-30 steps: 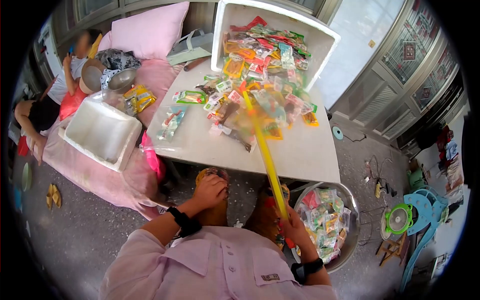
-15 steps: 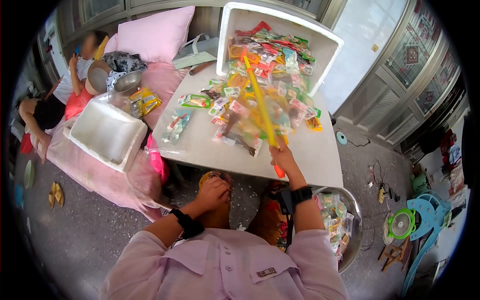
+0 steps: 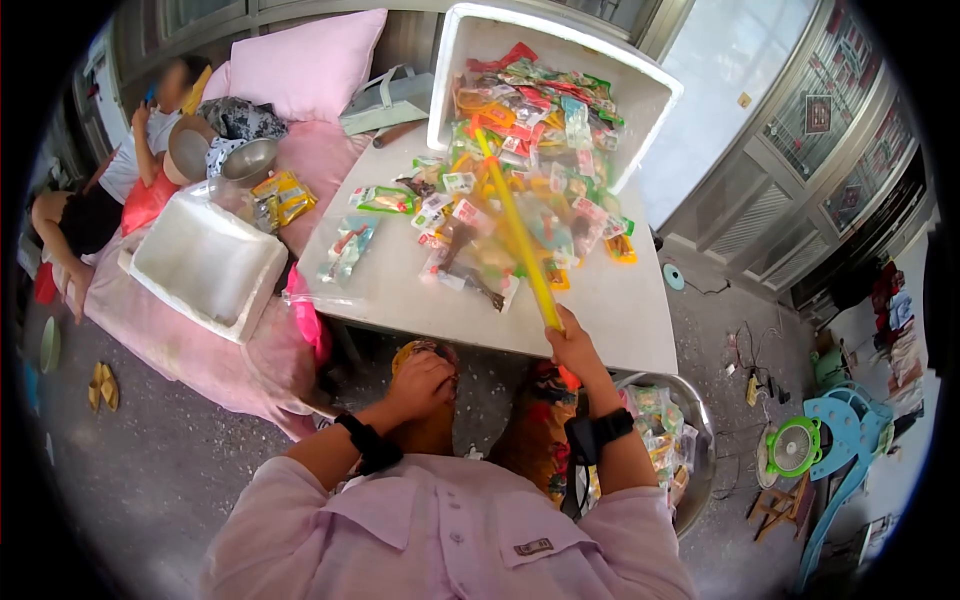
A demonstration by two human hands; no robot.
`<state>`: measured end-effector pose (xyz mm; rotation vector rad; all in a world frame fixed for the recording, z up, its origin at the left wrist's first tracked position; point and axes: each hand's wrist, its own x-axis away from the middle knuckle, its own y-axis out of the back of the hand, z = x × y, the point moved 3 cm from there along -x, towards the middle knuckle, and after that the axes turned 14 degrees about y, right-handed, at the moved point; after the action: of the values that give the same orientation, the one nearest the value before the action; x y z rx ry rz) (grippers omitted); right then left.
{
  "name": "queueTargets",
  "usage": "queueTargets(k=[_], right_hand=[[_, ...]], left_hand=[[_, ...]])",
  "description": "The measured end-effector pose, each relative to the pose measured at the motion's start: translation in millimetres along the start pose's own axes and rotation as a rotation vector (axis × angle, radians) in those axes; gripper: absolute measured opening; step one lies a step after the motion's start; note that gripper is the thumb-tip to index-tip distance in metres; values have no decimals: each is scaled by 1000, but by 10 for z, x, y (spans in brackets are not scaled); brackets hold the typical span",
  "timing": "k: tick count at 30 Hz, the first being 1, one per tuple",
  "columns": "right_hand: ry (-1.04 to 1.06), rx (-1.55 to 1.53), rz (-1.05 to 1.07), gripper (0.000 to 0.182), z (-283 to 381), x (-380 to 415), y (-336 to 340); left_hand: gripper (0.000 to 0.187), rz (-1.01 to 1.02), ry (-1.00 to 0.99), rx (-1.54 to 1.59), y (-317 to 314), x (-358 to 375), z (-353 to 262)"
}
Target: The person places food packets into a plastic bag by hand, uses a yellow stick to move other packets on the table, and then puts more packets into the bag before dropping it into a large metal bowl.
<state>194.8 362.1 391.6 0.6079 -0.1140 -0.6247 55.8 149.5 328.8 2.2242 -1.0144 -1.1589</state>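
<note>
My right hand [image 3: 572, 345] is closed round the lower end of a long yellow stick [image 3: 520, 235], whose orange-red end shows below the hand. The stick slants up and left over a heap of small colourful sealed packets [image 3: 480, 230] on the pale table [image 3: 400, 310]. More packets spill from a tipped white foam box [image 3: 655, 110] at the table's back. My left hand [image 3: 422, 382] rests on my left knee below the table's front edge, fingers curled and close together; what is under the palm is hidden.
A metal basin [image 3: 708, 455] of packets stands by my right leg. At left, a pink-covered seat [image 3: 150, 310] bears a white foam tray [image 3: 200, 265], bowls and a yellow bag [image 3: 285, 197]. A person [image 3: 140, 140] sits there. A green fan [image 3: 795, 447] stands at right.
My right hand has moved slightly down and right with the yellow stick, whose far end is lower. My left hand stays on the knee. The whole view has shifted slightly left.
</note>
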Motion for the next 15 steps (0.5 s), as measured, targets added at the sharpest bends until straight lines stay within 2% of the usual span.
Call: queueTargets(k=[4,7,10,15], right_hand=[[146,179,-6,47,-200,-540,-54],[303,453,-42,48,-216,-852,-80],[175,329,48,47,-278,-1008,-75],[145,397,53,46,-184,-732,98]], left_hand=[[14,4,-34,22,-15,-18,-9],[14,-14,-31,30,23,-9,-40],[14,-28,-24,36,44,3,-51],[14,-30,-21,36,25,24,-34]])
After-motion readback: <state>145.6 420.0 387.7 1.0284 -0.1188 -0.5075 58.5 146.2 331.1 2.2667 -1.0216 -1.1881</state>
